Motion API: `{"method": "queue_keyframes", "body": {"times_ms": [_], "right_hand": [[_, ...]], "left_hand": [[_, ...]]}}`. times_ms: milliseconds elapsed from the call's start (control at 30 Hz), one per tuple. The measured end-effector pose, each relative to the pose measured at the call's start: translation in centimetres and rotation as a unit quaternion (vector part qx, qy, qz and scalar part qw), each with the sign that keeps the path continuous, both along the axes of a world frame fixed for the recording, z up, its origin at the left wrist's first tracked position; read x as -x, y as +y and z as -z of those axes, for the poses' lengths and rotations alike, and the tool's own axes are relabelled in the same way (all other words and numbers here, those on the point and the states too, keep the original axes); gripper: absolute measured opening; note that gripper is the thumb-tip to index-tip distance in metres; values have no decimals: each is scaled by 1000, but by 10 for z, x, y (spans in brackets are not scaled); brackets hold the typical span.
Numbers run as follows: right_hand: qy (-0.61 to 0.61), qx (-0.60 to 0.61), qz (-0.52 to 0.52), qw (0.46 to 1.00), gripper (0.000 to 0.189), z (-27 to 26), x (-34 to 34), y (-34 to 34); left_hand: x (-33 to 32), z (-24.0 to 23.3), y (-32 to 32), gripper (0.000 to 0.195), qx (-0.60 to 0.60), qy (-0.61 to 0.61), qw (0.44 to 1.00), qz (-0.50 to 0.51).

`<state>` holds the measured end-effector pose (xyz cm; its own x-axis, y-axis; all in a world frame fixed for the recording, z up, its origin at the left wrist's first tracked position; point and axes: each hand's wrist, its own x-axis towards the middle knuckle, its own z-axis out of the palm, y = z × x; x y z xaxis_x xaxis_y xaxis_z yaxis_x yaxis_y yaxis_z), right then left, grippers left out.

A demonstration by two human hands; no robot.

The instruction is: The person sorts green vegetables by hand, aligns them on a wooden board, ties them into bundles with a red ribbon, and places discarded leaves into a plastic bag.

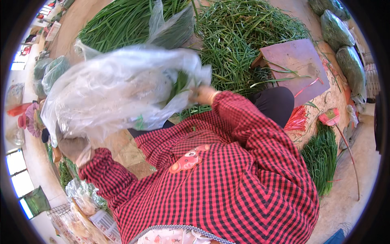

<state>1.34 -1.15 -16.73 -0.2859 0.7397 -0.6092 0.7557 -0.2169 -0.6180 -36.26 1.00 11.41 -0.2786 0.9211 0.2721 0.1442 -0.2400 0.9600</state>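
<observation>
A large clear plastic bag (115, 94), blurred by motion, is spread between my two hands. My left hand (73, 148) grips its lower left end, with the fingers partly hidden by the film. At the bag's right edge, my right hand (202, 94) holds the gathered plastic. Beyond the bag lies a heap of long green leaves (122, 24), which look like garlic chives. Another clear plastic sheet or bag (172, 27) rests over part of that heap. To its right spreads a pile of loose, tangled leaf trimmings (249, 33).
A low stool with a flat purplish top (298, 67) stands by my right knee, red ties (297, 119) beside it. Further right are a tied chive bundle (321, 158), a pink-headed long-handled tool (350, 152) and filled bags (350, 65). More filled bags (54, 74) stand left.
</observation>
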Motion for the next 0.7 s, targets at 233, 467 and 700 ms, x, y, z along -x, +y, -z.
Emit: {"method": "queue_keyframes", "body": {"times_ms": [233, 467, 700], "right_hand": [[240, 123, 48, 962, 43, 57, 7, -14], [-241, -182, 137, 943, 45, 102, -84, -5], [-230, -252, -101, 934, 67, 153, -58, 126]], "left_hand": [[-51, 52, 48, 45, 31, -114, 993, 12], [-55, 90, 100, 31, -66, 81, 980, -167], [-80, 112, 124, 36, -24, 34, 998, -51]]}}
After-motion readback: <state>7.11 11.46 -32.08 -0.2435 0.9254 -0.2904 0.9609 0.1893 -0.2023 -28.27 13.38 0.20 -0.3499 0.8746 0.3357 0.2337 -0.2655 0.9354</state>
